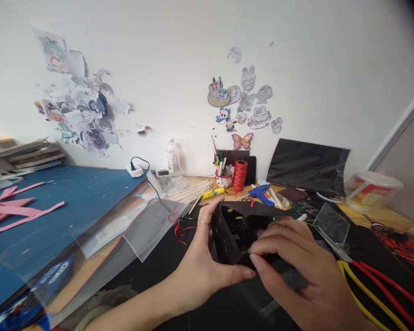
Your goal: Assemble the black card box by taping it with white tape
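Observation:
A small black paper box (239,232) stands open on the dark desk surface in front of me. My left hand (203,257) cups the box's left wall, with a ring on one finger and the thumb reaching under toward the front edge. My right hand (290,262) lies over the box's front right side, its fingers pressed together on the black front flap. Both hands grip the box. Its inside looks dark, with small coloured specks.
Clear plastic sheets (148,225) and a blue cutting mat (55,207) with pink strips (17,214) lie left. Red-and-yellow scissors (372,280) lie right. Behind the box stand a red thread spool (239,175), blue glue gun (262,194), pen cup (223,177), bottle (173,158) and a black sheet (307,166).

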A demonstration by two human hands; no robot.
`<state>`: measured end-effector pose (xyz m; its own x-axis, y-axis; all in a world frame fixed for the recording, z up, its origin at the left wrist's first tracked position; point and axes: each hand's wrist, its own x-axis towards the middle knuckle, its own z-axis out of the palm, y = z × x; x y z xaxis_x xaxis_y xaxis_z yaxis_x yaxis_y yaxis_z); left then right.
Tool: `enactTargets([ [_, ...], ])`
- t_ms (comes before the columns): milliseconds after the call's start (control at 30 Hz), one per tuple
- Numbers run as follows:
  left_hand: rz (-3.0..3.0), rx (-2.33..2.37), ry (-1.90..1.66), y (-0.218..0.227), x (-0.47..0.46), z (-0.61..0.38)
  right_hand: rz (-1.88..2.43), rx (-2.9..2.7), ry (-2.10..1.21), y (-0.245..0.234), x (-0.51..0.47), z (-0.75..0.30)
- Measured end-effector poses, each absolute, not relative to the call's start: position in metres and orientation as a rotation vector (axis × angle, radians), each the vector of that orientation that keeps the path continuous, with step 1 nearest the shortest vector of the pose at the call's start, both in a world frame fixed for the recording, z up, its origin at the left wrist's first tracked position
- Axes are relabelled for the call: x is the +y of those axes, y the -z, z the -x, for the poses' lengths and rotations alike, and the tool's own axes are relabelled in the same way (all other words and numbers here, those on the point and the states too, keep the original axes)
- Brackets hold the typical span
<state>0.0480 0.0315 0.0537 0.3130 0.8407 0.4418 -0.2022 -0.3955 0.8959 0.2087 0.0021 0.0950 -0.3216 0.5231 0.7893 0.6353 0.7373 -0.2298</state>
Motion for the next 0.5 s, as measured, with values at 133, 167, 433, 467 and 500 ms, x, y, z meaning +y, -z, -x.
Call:
enactTargets([
  [133, -1.680, 0.710, -1.264, -0.056, 0.030, -0.048, 0.870, -1.989, 0.205, -0.097, 0.000, -0.206],
  [167, -1.721, 0.732, -1.247, -0.055, 0.030, -0.046, 0.865, -1.986, 0.208, -0.097, 0.000, -0.206],
  [433, -2.262, 0.779, -1.568, -0.058, 0.020, -0.020, 0.895, -2.074, 0.007, -0.085, 0.005, -0.221],
  [467, -2.383, 0.738, -1.443, -0.063, 0.017, -0.018, 0.886, -2.089, -0.020, -0.082, 0.005, -0.223],
  [500, -2.456, 0.673, -1.348, -0.068, 0.015, -0.017, 0.873, -2.108, -0.041, -0.080, 0.004, -0.224],
])
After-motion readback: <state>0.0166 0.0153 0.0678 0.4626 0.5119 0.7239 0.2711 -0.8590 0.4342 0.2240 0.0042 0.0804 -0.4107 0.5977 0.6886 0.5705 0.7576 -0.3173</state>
